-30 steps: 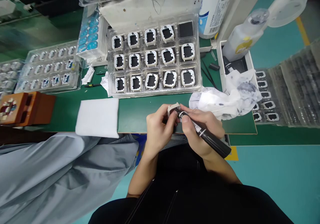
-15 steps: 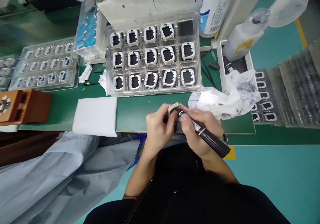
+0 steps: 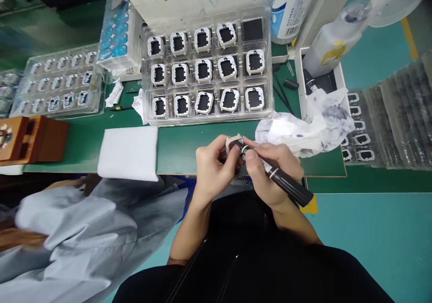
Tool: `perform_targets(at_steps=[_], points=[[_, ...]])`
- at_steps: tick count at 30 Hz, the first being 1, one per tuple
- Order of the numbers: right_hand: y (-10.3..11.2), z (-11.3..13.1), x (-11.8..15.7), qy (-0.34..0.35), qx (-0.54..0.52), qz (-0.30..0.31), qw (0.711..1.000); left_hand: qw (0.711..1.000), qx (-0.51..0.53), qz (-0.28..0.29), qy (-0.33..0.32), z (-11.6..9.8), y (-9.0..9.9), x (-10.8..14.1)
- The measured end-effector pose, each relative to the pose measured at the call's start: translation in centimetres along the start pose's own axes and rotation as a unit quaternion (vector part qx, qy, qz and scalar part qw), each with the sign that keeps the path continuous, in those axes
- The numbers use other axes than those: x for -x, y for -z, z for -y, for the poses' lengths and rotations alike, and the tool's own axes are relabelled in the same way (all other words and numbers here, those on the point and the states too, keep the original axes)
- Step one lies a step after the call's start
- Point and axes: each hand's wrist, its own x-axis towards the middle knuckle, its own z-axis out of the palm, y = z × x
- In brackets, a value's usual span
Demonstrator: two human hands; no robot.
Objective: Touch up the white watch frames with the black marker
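Observation:
My left hand (image 3: 213, 168) pinches a small white square frame part (image 3: 232, 142) at the near edge of the green table (image 3: 182, 147). My right hand (image 3: 272, 174) grips a black marker pen (image 3: 280, 180), whose tip rests on that part. Just beyond my hands lies a clear plastic tray (image 3: 207, 69) with three rows of the same white-framed parts; its far right pocket holds only a black square.
A white foam pad (image 3: 128, 152) lies left of my hands, crumpled stained tissue (image 3: 297, 129) to the right. A white bottle (image 3: 290, 6) and a squeeze bottle (image 3: 334, 42) stand behind. More part trays (image 3: 57, 84) lie far left and right. A co-worker's grey sleeve (image 3: 84, 235) is at lower left.
My hands stay together with the pen tip on the part. The view has drifted slightly, and the co-worker's sleeve at lower left has shifted.

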Motion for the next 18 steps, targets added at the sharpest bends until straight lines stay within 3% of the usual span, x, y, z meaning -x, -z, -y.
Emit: perform_targets(at_steps=[12,18], points=[[0.00,0.04,-0.04,-0.017,-0.003,-0.022,1.000,0.996,-0.047,0.002,-0.077,0.22,0.13,-0.02],[-0.02,-0.04,0.18,-0.015,-0.006,-0.024,1.000,0.999,-0.032,0.004,-0.034,0.25,0.14,0.11]])
